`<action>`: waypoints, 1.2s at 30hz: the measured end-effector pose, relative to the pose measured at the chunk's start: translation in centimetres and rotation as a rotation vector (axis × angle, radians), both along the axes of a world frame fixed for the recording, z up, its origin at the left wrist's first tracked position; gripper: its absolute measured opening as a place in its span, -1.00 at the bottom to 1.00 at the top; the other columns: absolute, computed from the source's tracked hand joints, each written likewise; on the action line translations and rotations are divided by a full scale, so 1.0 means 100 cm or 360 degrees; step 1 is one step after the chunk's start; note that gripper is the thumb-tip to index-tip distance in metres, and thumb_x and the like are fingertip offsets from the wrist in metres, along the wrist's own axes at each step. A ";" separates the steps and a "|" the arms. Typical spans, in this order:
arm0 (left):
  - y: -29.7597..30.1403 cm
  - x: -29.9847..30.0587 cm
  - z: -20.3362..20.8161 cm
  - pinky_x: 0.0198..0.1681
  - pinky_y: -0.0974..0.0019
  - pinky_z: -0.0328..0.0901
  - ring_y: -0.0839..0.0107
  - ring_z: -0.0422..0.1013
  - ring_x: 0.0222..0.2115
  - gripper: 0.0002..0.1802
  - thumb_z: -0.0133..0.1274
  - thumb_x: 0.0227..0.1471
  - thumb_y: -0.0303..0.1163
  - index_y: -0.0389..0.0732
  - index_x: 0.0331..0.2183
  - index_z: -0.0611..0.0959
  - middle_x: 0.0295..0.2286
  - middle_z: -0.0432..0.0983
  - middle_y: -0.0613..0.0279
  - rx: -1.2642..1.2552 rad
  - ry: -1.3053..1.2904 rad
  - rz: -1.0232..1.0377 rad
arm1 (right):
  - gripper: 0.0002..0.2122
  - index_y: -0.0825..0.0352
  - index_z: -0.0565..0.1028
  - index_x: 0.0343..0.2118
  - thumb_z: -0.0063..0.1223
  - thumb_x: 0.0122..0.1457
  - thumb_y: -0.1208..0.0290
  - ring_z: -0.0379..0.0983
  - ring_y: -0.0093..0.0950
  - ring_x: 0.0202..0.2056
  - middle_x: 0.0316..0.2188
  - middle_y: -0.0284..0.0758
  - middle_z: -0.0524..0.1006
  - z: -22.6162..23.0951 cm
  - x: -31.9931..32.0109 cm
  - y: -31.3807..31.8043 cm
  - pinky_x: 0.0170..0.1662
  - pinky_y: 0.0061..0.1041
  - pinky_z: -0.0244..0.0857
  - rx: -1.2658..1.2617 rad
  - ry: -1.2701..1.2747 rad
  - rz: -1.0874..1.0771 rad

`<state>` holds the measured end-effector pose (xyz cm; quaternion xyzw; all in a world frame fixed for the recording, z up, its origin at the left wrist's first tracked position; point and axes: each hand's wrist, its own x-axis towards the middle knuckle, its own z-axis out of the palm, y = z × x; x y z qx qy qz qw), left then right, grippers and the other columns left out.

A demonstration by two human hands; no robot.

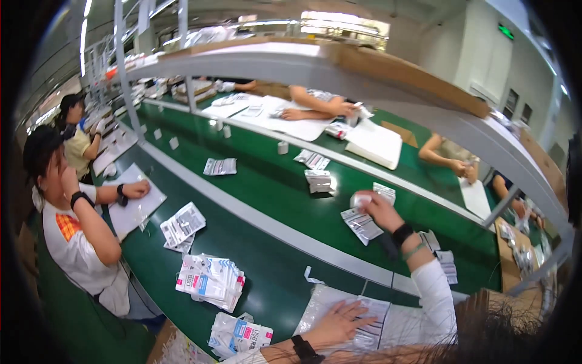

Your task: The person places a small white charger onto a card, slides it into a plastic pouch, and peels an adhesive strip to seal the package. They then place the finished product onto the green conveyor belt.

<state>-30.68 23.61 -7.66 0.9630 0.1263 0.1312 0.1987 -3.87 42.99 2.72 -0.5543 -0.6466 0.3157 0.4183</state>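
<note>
My right hand (383, 211) reaches over the green conveyor belt, its fingers closed around a small white block (361, 199). Just under that hand lies a silver-and-white printed pouch (362, 227), and another pouch (384, 193) is partly hidden behind the fingers. Closer to me, my left hand (341, 321) lies flat with its fingers apart on a flat printed packet (374, 321). Beneath that packet is a white padded mat (318, 303) on the bench.
Printed white packages (211, 280) are piled on the left bench, with more packages (239, 335) nearer me. Pouches (319, 182) and small white blocks (283, 147) dot the belt. A grey rail (291, 242) borders it; an overhead shelf (267, 64) spans above. Co-workers (79, 230) sit along both sides.
</note>
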 end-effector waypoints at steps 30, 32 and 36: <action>-0.002 0.014 0.007 0.27 0.05 0.03 0.36 0.29 0.18 -0.68 0.12 0.01 -0.36 0.06 -0.13 0.69 0.07 0.48 0.40 -0.0290 -0.0211 0.0022 | -0.62 0.19 0.54 -0.04 0.31 0.06 0.29 0.53 -0.42 -0.19 -0.11 -0.36 0.50 -0.079 -0.084 -0.356 -0.19 -0.51 0.47 0.0365 -0.0558 -0.0226; -0.001 0.014 0.007 0.27 0.06 0.03 0.36 0.29 0.17 -0.70 0.11 0.02 -0.36 0.06 -0.15 0.70 0.06 0.49 0.40 -0.0321 -0.0242 0.0024 | -0.61 0.18 0.57 -0.07 0.35 0.00 0.31 0.52 -0.42 -0.19 -0.13 -0.35 0.50 -0.078 -0.087 -0.356 -0.16 -0.53 0.45 0.0232 -0.0418 -0.0347; -0.001 0.013 0.007 0.26 0.07 0.03 0.34 0.30 0.17 -0.72 0.10 0.05 -0.34 0.05 -0.15 0.71 0.03 0.52 0.40 -0.0364 -0.0255 0.0041 | -0.62 0.12 0.59 -0.08 0.37 -0.03 0.32 0.51 -0.43 -0.23 -0.17 -0.36 0.50 -0.072 -0.090 -0.358 -0.19 -0.53 0.44 0.0153 -0.0546 -0.0334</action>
